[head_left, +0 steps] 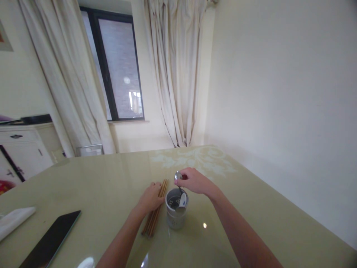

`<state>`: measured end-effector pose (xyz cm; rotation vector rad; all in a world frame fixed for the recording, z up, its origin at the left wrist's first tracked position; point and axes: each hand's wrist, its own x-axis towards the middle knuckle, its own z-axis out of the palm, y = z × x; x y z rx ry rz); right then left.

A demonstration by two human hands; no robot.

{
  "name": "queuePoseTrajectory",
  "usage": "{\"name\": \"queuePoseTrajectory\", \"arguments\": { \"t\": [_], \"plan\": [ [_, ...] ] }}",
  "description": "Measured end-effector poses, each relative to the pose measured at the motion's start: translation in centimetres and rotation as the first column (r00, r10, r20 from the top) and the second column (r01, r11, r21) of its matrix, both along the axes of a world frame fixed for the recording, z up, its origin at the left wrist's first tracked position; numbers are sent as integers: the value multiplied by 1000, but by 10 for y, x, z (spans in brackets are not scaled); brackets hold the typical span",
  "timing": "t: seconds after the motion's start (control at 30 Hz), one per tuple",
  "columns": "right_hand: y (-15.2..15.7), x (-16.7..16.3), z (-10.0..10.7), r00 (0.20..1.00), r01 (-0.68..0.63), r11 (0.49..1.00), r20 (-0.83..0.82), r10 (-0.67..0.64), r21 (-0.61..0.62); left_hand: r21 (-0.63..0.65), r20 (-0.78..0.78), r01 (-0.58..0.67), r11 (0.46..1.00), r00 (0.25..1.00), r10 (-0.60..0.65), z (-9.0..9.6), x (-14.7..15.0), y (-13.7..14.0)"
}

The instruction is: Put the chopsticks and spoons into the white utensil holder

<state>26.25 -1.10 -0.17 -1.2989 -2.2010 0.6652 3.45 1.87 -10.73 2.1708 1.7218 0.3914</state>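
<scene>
A grey utensil holder with holes in its bottom stands upright on the table. Inside it leans a white spoon with a blue mark, and another spoon's rounded end shows by the near rim. My right hand is closed on a metal spoon, pinching it near its bowl, the handle pointing down into the holder. Just left of the holder lies a bundle of brown wooden chopsticks. Over its upper part my left hand is curled, with the thumb close to the holder's side.
The glossy greenish table borders a white wall on the right. On the left lie a dark flat tablet-like device and a white object. A white rounded thing shows at the bottom edge. Curtains, a window and a cabinet stand behind.
</scene>
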Motion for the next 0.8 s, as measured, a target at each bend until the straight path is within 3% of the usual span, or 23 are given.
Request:
{"name": "queuePoseTrajectory", "arguments": {
  "t": [0.1, 0.2, 0.3, 0.37, 0.47, 0.53, 0.6, 0.7, 0.77, 0.8],
  "plan": [
    [-2, 5, 9, 997, 26, 999, -75, -24, 19, 2, 20, 56, 998, 998, -56, 2, -1, 1],
    [-10, 11, 24, 960, 82, 995, -271, -65, 51, 83, 79, 27, 996, 996, -33, 16, 0, 1],
    [-23, 8, 40, 861, 146, 985, -502, -81, 90, 295, 290, -38, 955, 955, -52, 51, 9, -10],
    [-33, 0, 48, 770, 157, 983, -636, -58, 100, 414, 497, -59, 908, 850, -172, 81, 19, -29],
    [-44, -14, 54, 643, 110, 988, -766, 13, 110, 463, 532, 120, 878, 755, -384, 120, 35, -63],
    [-48, -19, 55, 621, 83, 990, -783, 34, 110, 444, 517, 200, 874, 739, -432, 133, 38, -76],
    [-50, -18, 57, 692, 103, 988, -722, 9, 112, 429, 508, 182, 885, 761, -403, 134, 34, -74],
    [-60, -12, 63, 864, 277, 941, -479, -155, 196, 375, 460, 66, 925, 853, -248, 113, 13, -45],
    [-71, -8, 68, 930, 328, 899, -266, -253, 292, 265, 314, -15, 964, 947, -72, 89, -5, -20],
    [-77, -8, 70, 957, 281, 905, -159, -241, 318, 188, 185, -36, 982, 983, 0, 76, -14, -8]
  ]
}}
